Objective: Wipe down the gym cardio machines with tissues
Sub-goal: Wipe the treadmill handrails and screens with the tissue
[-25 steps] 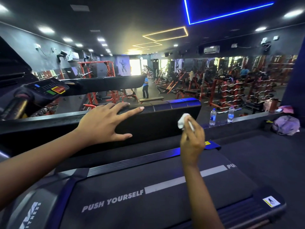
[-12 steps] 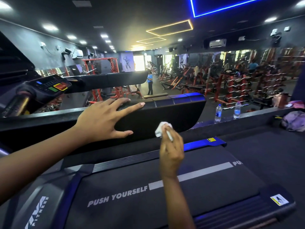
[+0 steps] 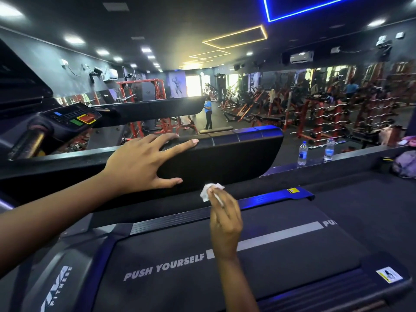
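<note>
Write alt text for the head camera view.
A right hand pinches a crumpled white tissue near the lower edge of a treadmill side rail, while the left hand rests spread on that rail. Weight racks stand behind.

Left hand (image 3: 139, 163): palm down, fingers straight and spread. The fingertips lie on the top edge of the black padded treadmill side rail (image 3: 225, 158), and the thumb stretches along its face.
Left forearm (image 3: 56, 221): bare, enters from the left edge, extended forward.
Right hand (image 3: 225, 219): back toward the camera, fingers curled, pinching a small crumpled white tissue (image 3: 208, 191) at the fingertips.
Right forearm (image 3: 238, 284): bare, rises from the bottom edge.
</note>
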Available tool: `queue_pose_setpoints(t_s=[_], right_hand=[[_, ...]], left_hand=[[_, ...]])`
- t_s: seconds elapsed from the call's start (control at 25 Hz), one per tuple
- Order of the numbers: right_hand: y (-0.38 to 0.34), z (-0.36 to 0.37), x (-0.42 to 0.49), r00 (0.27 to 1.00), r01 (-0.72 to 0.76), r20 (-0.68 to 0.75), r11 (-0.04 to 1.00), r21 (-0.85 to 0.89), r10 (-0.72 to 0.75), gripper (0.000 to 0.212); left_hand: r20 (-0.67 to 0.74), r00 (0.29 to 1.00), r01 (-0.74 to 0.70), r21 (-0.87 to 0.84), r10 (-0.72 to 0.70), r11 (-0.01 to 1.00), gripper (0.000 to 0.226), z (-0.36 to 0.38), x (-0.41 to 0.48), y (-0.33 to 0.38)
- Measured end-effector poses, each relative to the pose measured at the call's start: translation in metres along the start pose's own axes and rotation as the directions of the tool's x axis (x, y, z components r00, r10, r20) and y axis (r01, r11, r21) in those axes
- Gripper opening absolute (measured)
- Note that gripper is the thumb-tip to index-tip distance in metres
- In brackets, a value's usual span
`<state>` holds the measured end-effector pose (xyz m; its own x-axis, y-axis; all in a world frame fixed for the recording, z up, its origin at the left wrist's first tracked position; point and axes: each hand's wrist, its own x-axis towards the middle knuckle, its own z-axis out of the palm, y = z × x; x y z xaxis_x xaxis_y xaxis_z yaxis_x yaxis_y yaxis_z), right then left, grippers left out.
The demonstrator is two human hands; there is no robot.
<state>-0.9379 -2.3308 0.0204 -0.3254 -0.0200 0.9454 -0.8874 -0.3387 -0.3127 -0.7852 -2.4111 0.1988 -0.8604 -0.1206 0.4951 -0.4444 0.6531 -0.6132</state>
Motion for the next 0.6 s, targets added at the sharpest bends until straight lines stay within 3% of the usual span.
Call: queue_pose_setpoints(t_s=[0.16,0.28,0.48,0.6], right_hand=[[0.027,-0.011,0.020,0.991,-0.049,-0.131,0.996,-0.072,0.039,0.016],[0.054,-0.025,0.032,0.979,-0.088,-0.192,0.991,-0.098,0.068,0.031],[0.085,-0.052,0.070,0.971,-0.099,-0.230,0.981,-0.166,0.059,0.022],[0.077,-0.050,0.089,0.981,-0.022,-0.191,0.990,-0.142,-0.006,0.022]], left_hand=[[0.002,1.000,0.003,0.001,-0.003,1.000,0.078,0.000,0.000,0.001],[0.003,1.000,0.005,-0.005,-0.005,1.000,0.078,0.000,-0.001,0.001],[-0.013,1.000,0.006,-0.009,-0.006,1.000,0.078,0.000,0.000,0.002],[-0.014,1.000,0.004,-0.004,-0.004,1.000,0.079,-0.001,0.000,0.002]])
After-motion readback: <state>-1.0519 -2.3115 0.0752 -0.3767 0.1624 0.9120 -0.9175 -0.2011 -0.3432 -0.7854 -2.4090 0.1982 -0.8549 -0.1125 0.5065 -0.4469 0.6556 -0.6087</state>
